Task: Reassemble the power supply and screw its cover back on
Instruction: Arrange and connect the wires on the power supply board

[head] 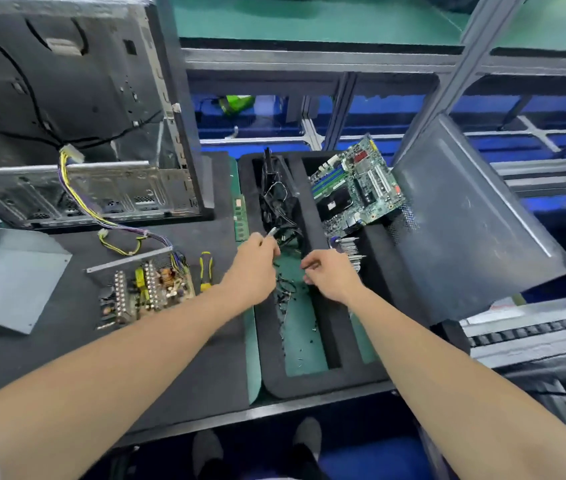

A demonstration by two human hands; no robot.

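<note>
The open power supply (143, 291) lies on the black mat at the left, its circuit board bare and its yellow and purple cables running up to a white plug. Its grey cover (15, 289) rests further left. My left hand (257, 265) hovers over the black foam tray (323, 382) and pinches a small silvery part between its fingertips. My right hand (330, 271) hangs over the same tray with curled fingers; whether it holds a screw I cannot tell. Loose screws (295, 327) lie scattered on the tray's green floor.
A yellow-and-black screwdriver (206, 271) lies beside the power supply. An empty computer case (77, 109) stands at the back left. A motherboard (357, 188), a cable bundle (276, 199), a RAM stick (240, 216) and a dark side panel (475, 216) sit around the tray.
</note>
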